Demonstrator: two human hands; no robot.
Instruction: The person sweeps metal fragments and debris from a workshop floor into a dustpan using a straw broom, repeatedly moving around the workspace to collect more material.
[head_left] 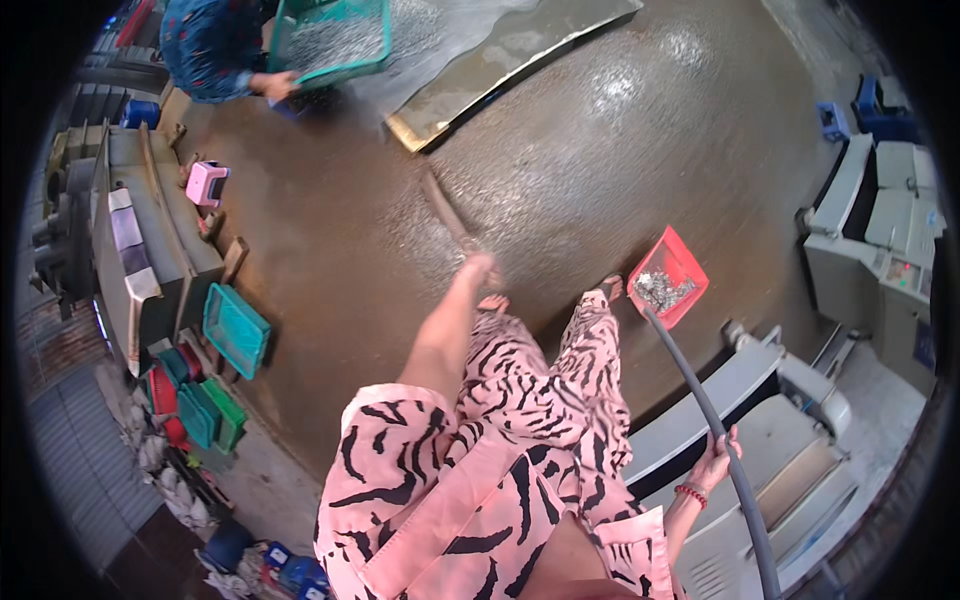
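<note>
My left hand (478, 268), out in front of me over the wet floor, is closed round the near end of a brown stick-like tool (446, 208). That tool is smeared by motion, and its exact kind does not show. At my right side, my right hand (714, 462) grips the long grey pole (699, 393) of a red dustpan (687, 262). The pan rests on the floor by my right foot. Small silvery pieces (662, 289) lie in it, too small to name for certain.
A co-worker's hand (276, 85) holds a green crate (333, 72) of silvery bits. Beyond my left hand lies a long metal tray (500, 72). Grey machines (880, 250) line the right. A pink stool (207, 184) and a teal basket (237, 331) stand left.
</note>
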